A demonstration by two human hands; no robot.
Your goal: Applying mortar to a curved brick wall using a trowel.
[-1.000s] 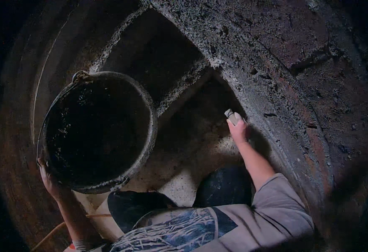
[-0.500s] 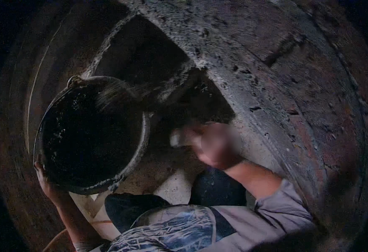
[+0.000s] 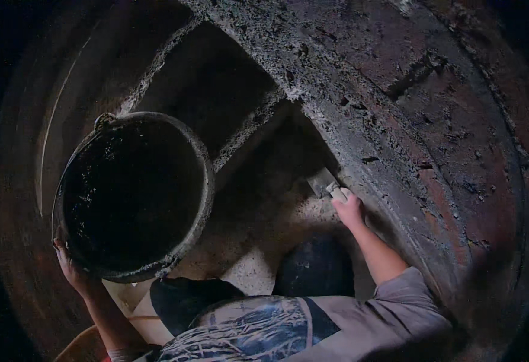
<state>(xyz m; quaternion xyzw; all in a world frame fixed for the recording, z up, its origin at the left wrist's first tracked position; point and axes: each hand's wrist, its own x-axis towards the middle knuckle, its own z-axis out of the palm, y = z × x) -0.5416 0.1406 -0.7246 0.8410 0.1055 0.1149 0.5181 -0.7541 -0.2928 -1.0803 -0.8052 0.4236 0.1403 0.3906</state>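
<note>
Dark and gritty along its edge, a wide bucket (image 3: pixel 209 178) serves as the landmark, its wire handle (image 3: pixel 65 168) lying along its left side; its inside is too dark for me to tell what it holds. The left hand (image 3: pixel 76 274) is against the bucket's lower left side, fingers up by the rim and wire; whether they are clamped on it, I cannot tell. Well to the right of the bucket, the right hand (image 3: pixel 350 208) is closed around the pale handle of a trowel (image 3: pixel 320 182), the flat blade angled back toward the bucket's side. A rough wall (image 3: pixel 367 130) slants down beyond the trowel, on the side away from the bucket, and a crusty ridge (image 3: pixel 246 139) runs up and right from the bucket's rim. Whether the blade touches the floor (image 3: pixel 249 268) is unclear. To work well here, I would judge, the wrist should stay loose and the blade low and nearly flat, with short, even strokes and its corner clear of the coarse wall, while the left hand steadies the bucket against tipping.
</note>
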